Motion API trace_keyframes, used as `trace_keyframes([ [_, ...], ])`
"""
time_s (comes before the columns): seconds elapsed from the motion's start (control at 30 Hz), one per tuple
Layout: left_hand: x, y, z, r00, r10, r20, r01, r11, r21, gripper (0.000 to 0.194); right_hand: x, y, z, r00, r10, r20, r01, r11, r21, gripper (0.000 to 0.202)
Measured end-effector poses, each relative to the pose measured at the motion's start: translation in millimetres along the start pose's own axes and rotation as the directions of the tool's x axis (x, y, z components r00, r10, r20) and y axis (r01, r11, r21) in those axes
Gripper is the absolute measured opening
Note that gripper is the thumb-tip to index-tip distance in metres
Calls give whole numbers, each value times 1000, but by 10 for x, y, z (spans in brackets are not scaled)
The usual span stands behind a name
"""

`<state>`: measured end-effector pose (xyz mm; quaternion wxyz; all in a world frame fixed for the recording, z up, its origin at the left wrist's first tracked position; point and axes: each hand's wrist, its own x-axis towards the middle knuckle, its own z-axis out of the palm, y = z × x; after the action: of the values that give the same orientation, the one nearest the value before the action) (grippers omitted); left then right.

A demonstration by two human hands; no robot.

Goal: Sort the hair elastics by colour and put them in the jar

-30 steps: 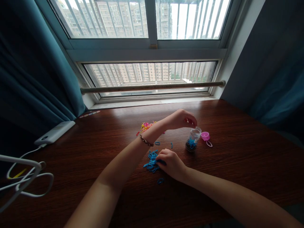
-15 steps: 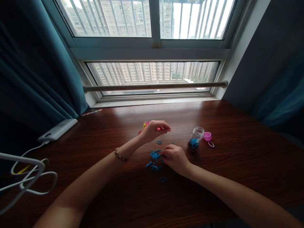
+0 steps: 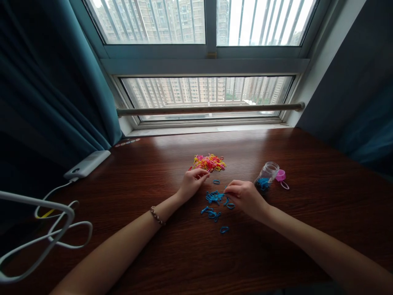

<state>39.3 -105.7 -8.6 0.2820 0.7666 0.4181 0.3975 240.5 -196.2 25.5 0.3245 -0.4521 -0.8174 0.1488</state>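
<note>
A heap of red, pink and yellow small rubber bands (image 3: 209,162) lies on the table. Just in front of it is my left hand (image 3: 193,183), thumb and fingertips pressed together at the heap's near edge; what they pinch, if anything, is too small to make out. My right hand (image 3: 247,198) is closed in a pinch at the right edge of a loose cluster of blue rubber bands (image 3: 214,197); I cannot tell what is in its fingertips. More blue bands (image 3: 211,214) are scattered nearer me, with a single blue band (image 3: 224,230) closest.
Right of my right hand stands a clear jar (image 3: 266,176), lidless, with blue and dark bands inside. A pink lid (image 3: 280,175) with a loop lies beside it. At left are a white power bank (image 3: 87,164) and a white cable (image 3: 69,219). Behind the table is a window.
My left hand has drawn back from over the red and yellow heap, uncovering it. My right hand has shifted slightly away from the blue cluster. The camera view has turned a little left.
</note>
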Motion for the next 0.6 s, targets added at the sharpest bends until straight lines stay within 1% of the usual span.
trace_keyframes([
  [0.1, -4, -1, 6, 1000, 12, 5, -12, 1000, 2, 19, -27, -18, -66, 994, -62, 87, 74, 987, -143, 17],
  [0.2, -14, -5, 7, 1000, 16, 20, -16, 1000, 7, 20, -59, -56, -168, 981, -112, 155, 152, 950, -273, 20],
  [0.27, -17, -6, 8, 999, 19, 26, -19, 1000, 9, 20, -79, -79, -239, 969, -156, 191, 211, 924, -319, 21],
  [0.33, -17, -4, 8, 999, 23, 23, -23, 1000, 9, 19, -98, -98, -307, 962, -192, 196, 247, 915, -320, 22],
  [0.4, -15, -4, 7, 999, 29, 19, -29, 1000, 9, 18, -113, -114, -387, 965, -208, 159, 246, 927, -282, 22],
  [0.47, -13, -8, 6, 999, 32, 17, -32, 999, 8, 17, -118, -134, -513, 973, -213, 88, 228, 945, -236, 19],
  [0.53, -12, -16, 4, 999, 28, 23, -28, 1000, 5, 17, -103, -158, -716, 977, -214, -8, 206, 952, -227, 16],
  [0.6, -12, -25, 3, 999, 21, 36, -21, 1000, 4, 17, -69, -178, -990, 971, -210, -114, 173, 946, -275, 14],
])
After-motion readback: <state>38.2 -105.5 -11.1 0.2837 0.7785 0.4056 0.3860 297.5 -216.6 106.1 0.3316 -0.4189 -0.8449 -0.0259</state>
